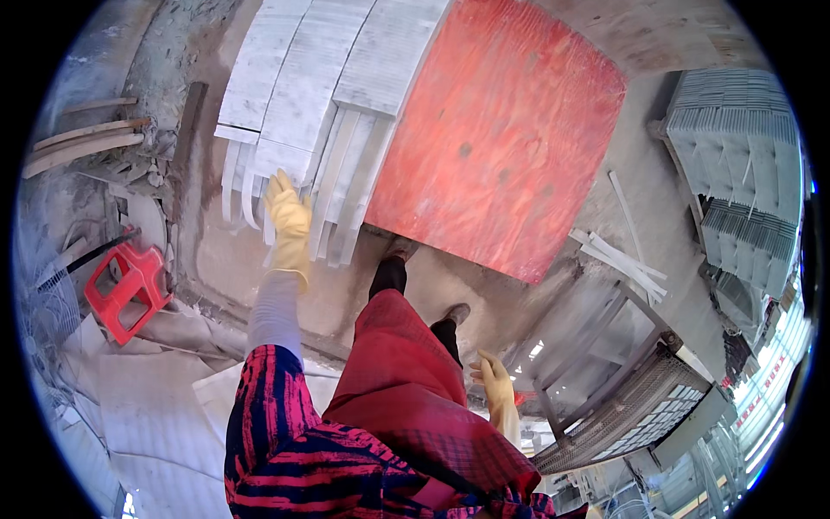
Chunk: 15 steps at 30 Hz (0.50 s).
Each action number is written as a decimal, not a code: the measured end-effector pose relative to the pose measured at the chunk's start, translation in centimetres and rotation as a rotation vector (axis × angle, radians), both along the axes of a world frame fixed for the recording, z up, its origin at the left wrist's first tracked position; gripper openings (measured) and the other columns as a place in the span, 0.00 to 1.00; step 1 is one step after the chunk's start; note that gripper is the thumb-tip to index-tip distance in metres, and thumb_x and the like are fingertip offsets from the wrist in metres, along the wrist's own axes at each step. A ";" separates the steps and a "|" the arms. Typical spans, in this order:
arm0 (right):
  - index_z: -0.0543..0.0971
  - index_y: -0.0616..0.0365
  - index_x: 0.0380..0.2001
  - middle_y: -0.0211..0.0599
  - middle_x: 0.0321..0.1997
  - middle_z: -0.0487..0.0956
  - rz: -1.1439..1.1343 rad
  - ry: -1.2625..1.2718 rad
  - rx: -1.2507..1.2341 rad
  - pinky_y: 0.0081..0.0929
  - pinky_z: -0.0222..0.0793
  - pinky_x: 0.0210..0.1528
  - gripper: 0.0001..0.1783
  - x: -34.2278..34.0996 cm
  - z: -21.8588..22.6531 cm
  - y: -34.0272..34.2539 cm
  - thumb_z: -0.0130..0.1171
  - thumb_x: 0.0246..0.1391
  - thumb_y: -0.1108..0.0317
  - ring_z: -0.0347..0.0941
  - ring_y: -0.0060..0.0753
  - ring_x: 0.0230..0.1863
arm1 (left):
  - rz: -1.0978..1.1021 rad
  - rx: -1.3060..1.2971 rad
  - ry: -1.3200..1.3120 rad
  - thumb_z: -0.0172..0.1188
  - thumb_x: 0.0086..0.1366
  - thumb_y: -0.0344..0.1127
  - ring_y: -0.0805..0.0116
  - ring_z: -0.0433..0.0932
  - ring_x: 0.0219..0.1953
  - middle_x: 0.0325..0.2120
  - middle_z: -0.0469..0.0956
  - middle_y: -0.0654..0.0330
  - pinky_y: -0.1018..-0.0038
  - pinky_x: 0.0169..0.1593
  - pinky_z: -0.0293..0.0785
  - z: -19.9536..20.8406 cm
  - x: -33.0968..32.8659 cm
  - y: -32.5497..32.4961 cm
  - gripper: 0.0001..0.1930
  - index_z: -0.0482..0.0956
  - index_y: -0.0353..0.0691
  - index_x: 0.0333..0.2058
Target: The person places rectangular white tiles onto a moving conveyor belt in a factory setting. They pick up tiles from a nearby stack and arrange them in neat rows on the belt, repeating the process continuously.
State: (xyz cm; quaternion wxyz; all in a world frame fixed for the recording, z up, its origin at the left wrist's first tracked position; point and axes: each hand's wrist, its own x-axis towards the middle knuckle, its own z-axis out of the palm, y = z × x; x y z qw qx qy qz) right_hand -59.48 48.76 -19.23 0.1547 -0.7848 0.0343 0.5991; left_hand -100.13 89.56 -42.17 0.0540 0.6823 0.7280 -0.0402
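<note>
My left hand (288,218), in a yellow rubber glove, reaches to the near end of a stack of pale grey stone slabs (303,104). Its fingers are stretched out and touch the end of the front slab; they do not wrap round it. Long narrow strips (350,186) of the same pale colour show under the slabs' near end. My right hand (494,381), gloved in yellow too, hangs beside my red apron (398,363) with its fingers loosely apart and nothing seen in them. To the right of the slabs lies a large red board (506,130).
A red plastic stool (130,290) lies at the left, near curved wooden pieces (86,143). White strips (622,264) rest on the floor right of the board. A metal frame with mesh (622,381) stands at lower right. Stacked grey slabs (735,147) rise at far right.
</note>
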 end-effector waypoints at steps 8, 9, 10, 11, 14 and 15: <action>0.75 0.56 0.67 0.44 0.49 0.86 0.136 0.057 -0.128 0.26 0.78 0.44 0.24 -0.7 -3.9 -0.9 0.51 0.74 0.60 0.81 0.27 0.42 | -0.432 -0.044 0.306 0.59 0.63 0.30 0.49 0.60 0.74 0.71 0.62 0.48 0.47 0.76 0.52 -2.3 -5.5 5.9 0.42 0.55 0.42 0.75; 0.75 0.56 0.67 0.42 0.49 0.86 0.163 0.063 -0.137 0.26 0.78 0.44 0.24 -1.1 -4.3 -0.3 0.51 0.74 0.59 0.81 0.27 0.42 | -0.453 -0.035 0.290 0.59 0.63 0.29 0.49 0.61 0.73 0.71 0.63 0.48 0.49 0.76 0.54 -2.8 -5.8 6.1 0.42 0.55 0.42 0.75; 0.74 0.56 0.68 0.41 0.49 0.86 0.210 0.066 -0.154 0.25 0.78 0.44 0.24 -1.2 -4.6 0.3 0.51 0.75 0.59 0.80 0.26 0.43 | -0.477 -0.022 0.274 0.59 0.62 0.28 0.49 0.62 0.73 0.71 0.63 0.48 0.50 0.75 0.56 -3.5 -6.0 6.5 0.42 0.56 0.42 0.75; 0.74 0.55 0.68 0.40 0.50 0.86 0.255 0.056 -0.141 0.24 0.77 0.44 0.24 -1.4 -5.0 0.7 0.51 0.75 0.59 0.80 0.26 0.42 | -0.469 -0.025 0.255 0.58 0.62 0.28 0.48 0.64 0.72 0.71 0.63 0.47 0.50 0.75 0.58 -4.0 -5.7 6.5 0.41 0.56 0.42 0.74; 0.74 0.55 0.68 0.39 0.50 0.87 0.363 0.037 -0.106 0.24 0.77 0.45 0.24 -2.1 -5.8 2.8 0.51 0.75 0.59 0.80 0.25 0.42 | -0.483 -0.021 0.273 0.57 0.62 0.28 0.48 0.68 0.69 0.69 0.65 0.47 0.53 0.72 0.63 -4.3 -6.2 6.0 0.39 0.60 0.41 0.73; 0.74 0.56 0.68 0.39 0.51 0.86 0.385 0.035 -0.095 0.24 0.77 0.46 0.24 -2.1 -5.8 4.0 0.50 0.75 0.59 0.81 0.26 0.42 | -0.484 -0.020 0.274 0.58 0.62 0.29 0.47 0.68 0.68 0.69 0.66 0.46 0.52 0.72 0.64 -4.4 -6.5 5.7 0.38 0.61 0.41 0.72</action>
